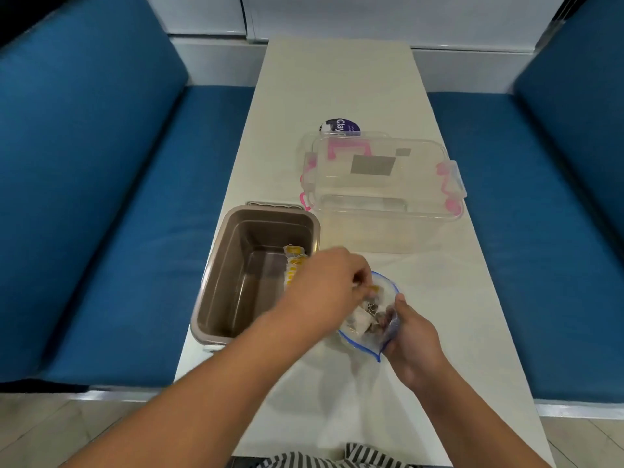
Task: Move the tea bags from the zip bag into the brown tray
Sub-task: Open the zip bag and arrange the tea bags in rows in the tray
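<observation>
White tabletop (337,96) between blue benches, your right hand (413,339) gripping the zip bag (363,336) rim, your left hand (329,288) pinching a tea bag (373,289), more tea bags (294,265) in the brown tray (243,231).

Blue cushioned benches (101,197) flank a long white table (337,79), with pale floor tiles (50,434) below.
</observation>
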The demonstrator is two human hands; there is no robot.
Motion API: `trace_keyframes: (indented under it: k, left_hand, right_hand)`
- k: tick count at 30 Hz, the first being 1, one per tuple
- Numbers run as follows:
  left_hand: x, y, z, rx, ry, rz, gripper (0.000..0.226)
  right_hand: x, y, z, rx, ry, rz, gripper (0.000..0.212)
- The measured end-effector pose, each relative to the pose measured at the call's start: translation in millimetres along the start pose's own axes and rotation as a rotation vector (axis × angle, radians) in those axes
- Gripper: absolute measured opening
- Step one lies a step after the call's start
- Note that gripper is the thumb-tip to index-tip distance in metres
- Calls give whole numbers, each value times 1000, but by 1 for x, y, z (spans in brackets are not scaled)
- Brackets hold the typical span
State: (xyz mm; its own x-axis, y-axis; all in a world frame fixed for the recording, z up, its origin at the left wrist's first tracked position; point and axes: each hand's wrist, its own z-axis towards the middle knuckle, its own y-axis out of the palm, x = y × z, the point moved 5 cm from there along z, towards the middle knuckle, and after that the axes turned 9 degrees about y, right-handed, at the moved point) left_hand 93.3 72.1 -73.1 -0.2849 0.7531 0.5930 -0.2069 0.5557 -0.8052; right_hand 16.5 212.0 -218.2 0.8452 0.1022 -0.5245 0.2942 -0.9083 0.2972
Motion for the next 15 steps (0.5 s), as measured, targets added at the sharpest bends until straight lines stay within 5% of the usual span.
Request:
trace_keyframes:
  k: [7, 15]
  left_hand:
    - [-36, -90, -20, 143, -125, -30, 18]
    - [-92, -59, -30, -304, -224, 101, 12]
  right_hand:
    - [2, 2, 3, 41, 26, -35, 43]
    - [6, 4, 8, 21, 36, 13, 38]
